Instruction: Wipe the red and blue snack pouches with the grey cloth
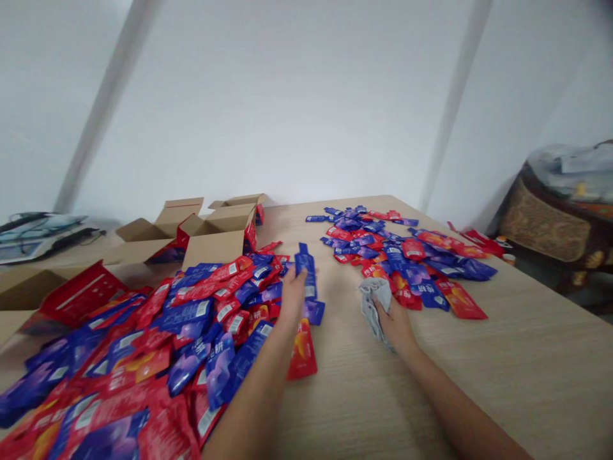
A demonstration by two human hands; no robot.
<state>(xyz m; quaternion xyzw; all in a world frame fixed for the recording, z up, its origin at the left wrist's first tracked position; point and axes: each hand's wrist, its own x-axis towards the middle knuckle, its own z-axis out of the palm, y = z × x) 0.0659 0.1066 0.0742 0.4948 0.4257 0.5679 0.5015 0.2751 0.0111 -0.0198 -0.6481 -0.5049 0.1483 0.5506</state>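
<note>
I pinch a slim, narrow-necked blue pouch (309,276) in my left hand (294,294), fingers closed on its side, just beside the left heap (194,313) of glossy red and blue packets. My right hand (395,322) is curled tight on a crumpled grey cloth (372,301) near the right heap (400,259). Between the heaps runs smooth wood-grain tabletop (342,383), widening toward me. Flapped cardboard cartons (215,248) stand behind the left heap.

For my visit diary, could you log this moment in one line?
left hand: holds blue pouch; right hand: holds gray cloth; table: left pouch pile, right pouch pile, open cardboard boxes
</note>
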